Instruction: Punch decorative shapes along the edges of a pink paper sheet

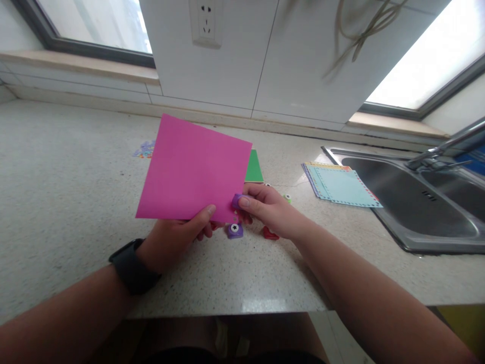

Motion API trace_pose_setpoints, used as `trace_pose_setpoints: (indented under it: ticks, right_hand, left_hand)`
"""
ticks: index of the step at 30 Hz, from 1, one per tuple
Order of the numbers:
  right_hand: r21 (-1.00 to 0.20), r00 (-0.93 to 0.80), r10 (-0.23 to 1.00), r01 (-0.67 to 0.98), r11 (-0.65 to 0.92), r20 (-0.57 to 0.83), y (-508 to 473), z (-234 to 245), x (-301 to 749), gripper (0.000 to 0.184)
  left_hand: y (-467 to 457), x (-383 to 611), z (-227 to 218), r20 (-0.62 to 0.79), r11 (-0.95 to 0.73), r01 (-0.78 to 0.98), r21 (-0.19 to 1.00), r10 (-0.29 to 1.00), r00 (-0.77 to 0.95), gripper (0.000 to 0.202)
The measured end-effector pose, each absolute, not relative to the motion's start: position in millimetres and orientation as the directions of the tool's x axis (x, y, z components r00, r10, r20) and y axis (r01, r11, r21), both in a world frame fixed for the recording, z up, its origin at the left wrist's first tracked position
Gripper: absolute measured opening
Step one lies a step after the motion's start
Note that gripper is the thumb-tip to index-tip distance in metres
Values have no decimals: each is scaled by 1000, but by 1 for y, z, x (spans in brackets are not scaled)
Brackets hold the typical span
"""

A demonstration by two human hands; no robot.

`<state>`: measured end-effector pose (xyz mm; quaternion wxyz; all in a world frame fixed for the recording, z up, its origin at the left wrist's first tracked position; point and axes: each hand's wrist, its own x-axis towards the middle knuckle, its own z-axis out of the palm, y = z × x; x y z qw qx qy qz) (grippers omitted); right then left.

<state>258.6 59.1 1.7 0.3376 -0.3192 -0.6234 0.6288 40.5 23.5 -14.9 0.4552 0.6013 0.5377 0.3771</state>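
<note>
Pink paper [193, 169] is pinched at its lower edge by the fingers of the left hand [172, 237], above the tabletop's [76, 202] near edge; the right hand [265, 210] pinches a purple punch [237, 200] onto the sheet's lower right corner, just beside the left thumb. A star punch [235, 230] lies directly beneath

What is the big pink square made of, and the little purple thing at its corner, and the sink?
The thin pink square sheet looks like matte paper: flat, held by one edge in the left hand. The small purple punch in the right hand is probably plastic: smooth, rounded, evenly coloured. The grey sink looks like brushed steel, with soft reflections.
</note>
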Motion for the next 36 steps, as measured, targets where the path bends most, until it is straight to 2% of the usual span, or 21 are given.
trace_pose_setpoints:
  ticks: [13, 21, 30, 36]
  right_hand:
    - [-988, -593, 796, -9, -155, -120, 62, -2, 256, 30]
    - [-999, -587, 809, -17, -48, -29, 60, 2, 255, 29]
    - [-998, -595, 803, -60, -24, 16, 59, 3, 255, 23]
    - [-998, -577, 817, -57, -36, 4, 59, 2, 254, 27]
  left_hand:
    - [27, 39, -19, -38, 6, 253, 968, 992, 122, 41]
    - [28, 39, -17, -44, 15, 240, 971, 992, 116, 41]
    - [30, 40, -18, -41, 9, 260, 966, 992, 119, 39]
    - [29, 40, -17, -46, 16, 232, 973, 991, 124, 36]
